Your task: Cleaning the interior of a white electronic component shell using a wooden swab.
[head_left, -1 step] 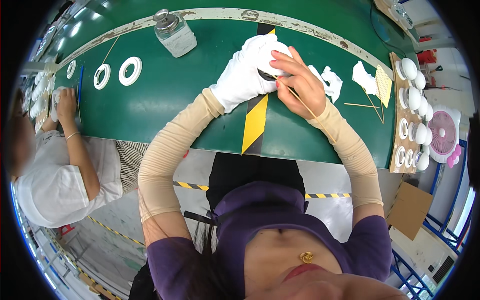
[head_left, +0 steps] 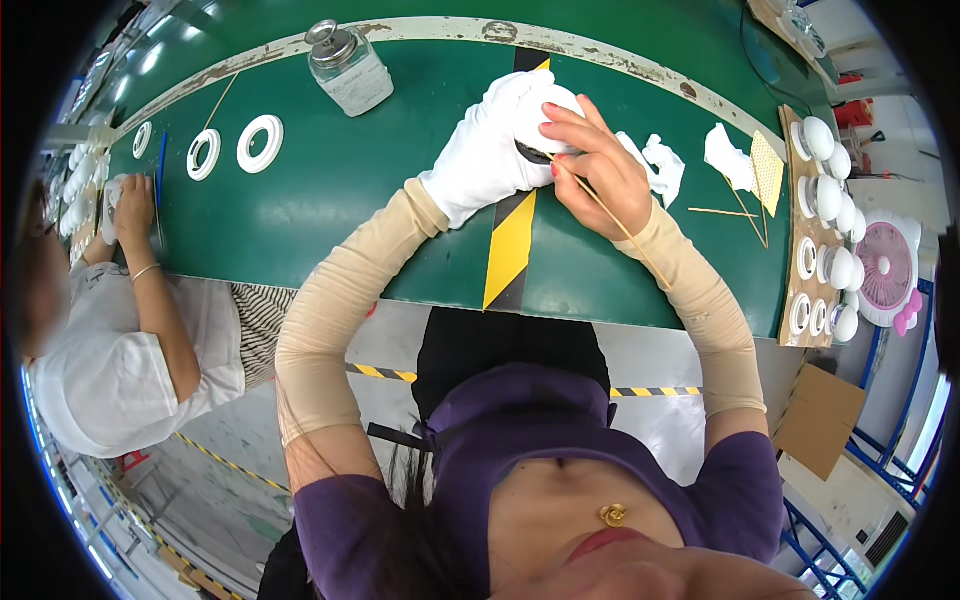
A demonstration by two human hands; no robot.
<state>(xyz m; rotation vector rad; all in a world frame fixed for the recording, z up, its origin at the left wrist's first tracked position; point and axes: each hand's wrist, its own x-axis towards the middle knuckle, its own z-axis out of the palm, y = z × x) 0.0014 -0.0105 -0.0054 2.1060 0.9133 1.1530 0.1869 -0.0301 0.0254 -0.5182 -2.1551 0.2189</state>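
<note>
My left hand (head_left: 490, 150), in a white glove, is closed around a white rounded piece (head_left: 545, 115) with a dark band along its lower edge. My bare right hand (head_left: 605, 175) pinches a thin wooden stick (head_left: 625, 230). The stick's upper tip meets the dark edge of the piece, and its other end slants down over my right sleeve. Some fingers of the right hand also rest against the white piece. The glove hides much of the piece's left side.
A clear bottle with a metal top (head_left: 350, 70) stands back left, near white rings (head_left: 260, 143). Crumpled white cloth (head_left: 663, 168), loose sticks (head_left: 722, 211) and a yellow sponge (head_left: 767, 172) lie right. Beyond is a board of white domes (head_left: 800, 250). A co-worker (head_left: 130, 340) works at left.
</note>
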